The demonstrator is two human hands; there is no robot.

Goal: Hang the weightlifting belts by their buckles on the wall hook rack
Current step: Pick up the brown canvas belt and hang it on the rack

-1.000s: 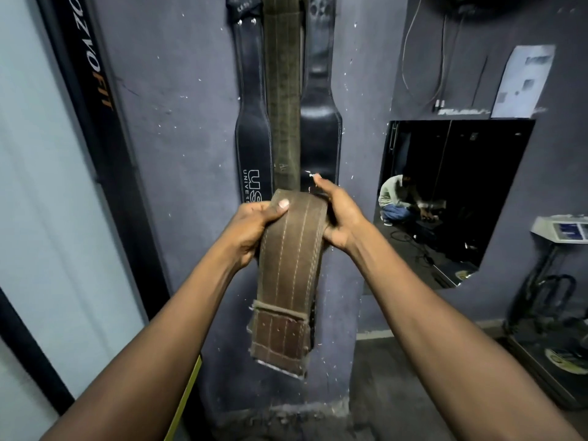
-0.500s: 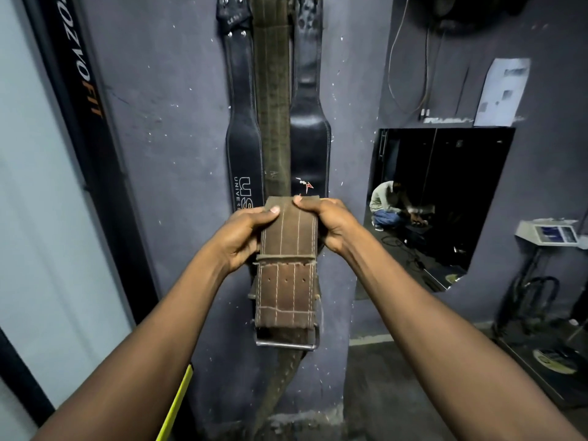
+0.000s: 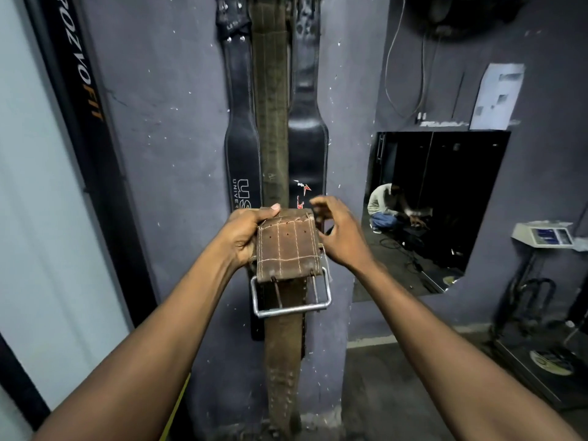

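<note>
Head view: left hand (image 3: 243,238), grip clenched on the folded end of a worn brown suede belt (image 3: 286,249), thumb on top. Pale stitch rows, punched holes. A rectangular steel buckle (image 3: 291,305) with two prongs hangs below the fold, in front of the rough grey wall (image 3: 165,138). The right hand (image 3: 345,240) is released, fingers loosely curled just beside the belt's right edge. Behind hang two glossy black leather belts (image 3: 243,148), with an olive stitched belt (image 3: 272,106) between them.
</note>
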